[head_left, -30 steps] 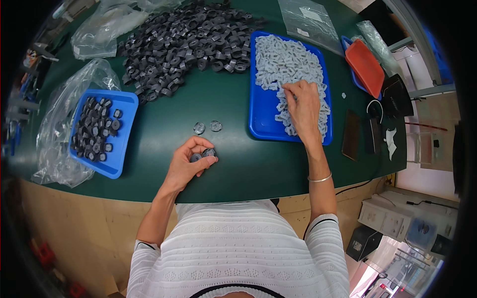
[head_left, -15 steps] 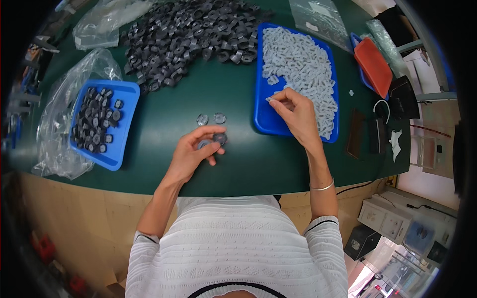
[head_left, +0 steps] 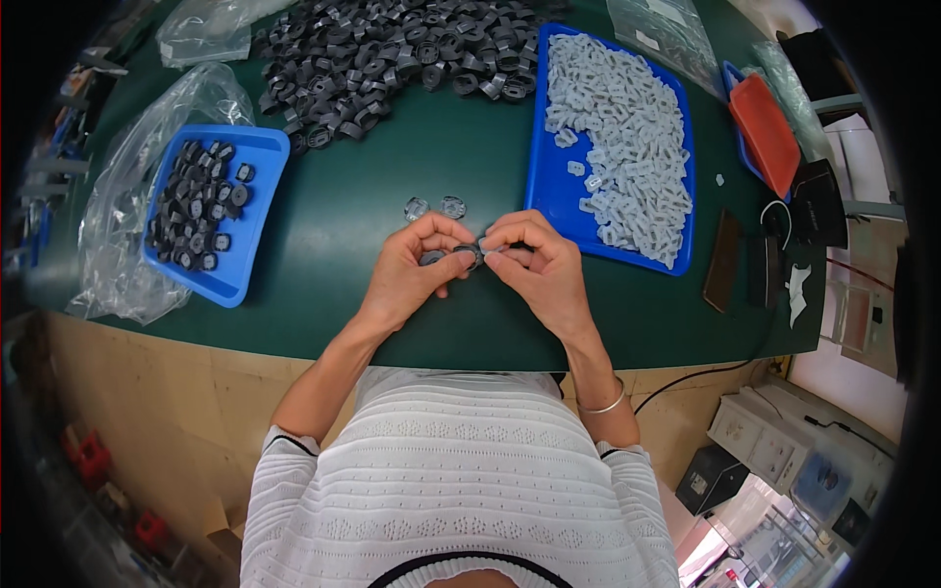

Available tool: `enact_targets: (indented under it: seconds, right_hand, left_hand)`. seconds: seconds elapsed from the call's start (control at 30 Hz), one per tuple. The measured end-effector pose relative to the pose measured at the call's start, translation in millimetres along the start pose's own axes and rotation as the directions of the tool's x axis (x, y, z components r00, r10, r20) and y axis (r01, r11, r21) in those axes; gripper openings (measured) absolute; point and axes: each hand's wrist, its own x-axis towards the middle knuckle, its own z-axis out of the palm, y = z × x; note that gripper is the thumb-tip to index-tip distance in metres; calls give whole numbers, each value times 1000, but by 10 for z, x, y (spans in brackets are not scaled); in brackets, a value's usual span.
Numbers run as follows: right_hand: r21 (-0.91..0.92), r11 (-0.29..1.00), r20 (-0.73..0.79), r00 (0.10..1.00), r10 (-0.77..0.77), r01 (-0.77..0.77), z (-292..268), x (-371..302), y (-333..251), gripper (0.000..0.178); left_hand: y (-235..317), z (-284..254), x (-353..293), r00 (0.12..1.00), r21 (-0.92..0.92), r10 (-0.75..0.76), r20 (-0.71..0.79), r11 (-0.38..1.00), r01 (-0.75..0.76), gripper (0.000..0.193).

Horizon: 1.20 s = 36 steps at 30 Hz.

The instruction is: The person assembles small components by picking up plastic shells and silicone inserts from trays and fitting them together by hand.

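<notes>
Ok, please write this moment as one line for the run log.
left hand: holds dark ring | right hand: pinches pale piece at ring | both above green table | two clear discs lie beyond

Two blue trays (head_left: 233, 284) (head_left: 549, 191); two loose clear discs (head_left: 417, 208) (head_left: 452, 206); one orange lid (head_left: 767, 132).

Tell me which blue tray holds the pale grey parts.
The larger blue tray right of the hands; the smaller left blue tray holds dark parts.

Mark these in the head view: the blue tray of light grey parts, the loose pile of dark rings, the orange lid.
blue tray of light grey parts (head_left: 552, 188), head view, bare floor near its left rim.
loose pile of dark rings (head_left: 392, 59), head view, middle of the heap.
orange lid (head_left: 769, 132), head view, centre of its top.
</notes>
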Motion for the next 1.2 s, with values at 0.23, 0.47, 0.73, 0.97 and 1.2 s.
enact_targets:
  seconds: [0.23, 0.47, 0.73, 0.97, 1.2]
  right_hand:
    - [56, 998, -42, 999, 28, -25, -61, -48, 40, 20]
    - [-535, 836, 8, 990, -138, 121, 43, -81, 40, 26]
    - [-625, 762, 46, 982, -181, 170, 78, -100, 55, 24]
    - [-83, 996, -123, 992, 7, -17, 166, -96, 4, 18]
    - [6, 1000, -97, 995, 11, -10, 187, -89, 18, 16]
  left_hand:
    - [-54, -9, -35, 990, 266, 137, 40, 953, -142, 22]
    - [-59, -100, -203, 976, 459, 219, -11, 868, -190, 22]
    - [-108, -160, -178, 987, 241, 75, -145, 970, -38, 13]
    - [-112, -1, -101, 990, 147, 101, -100, 985, -86, 14]
    - [-165, 33, -88, 994, 92, 46, -96, 995, -38, 14]
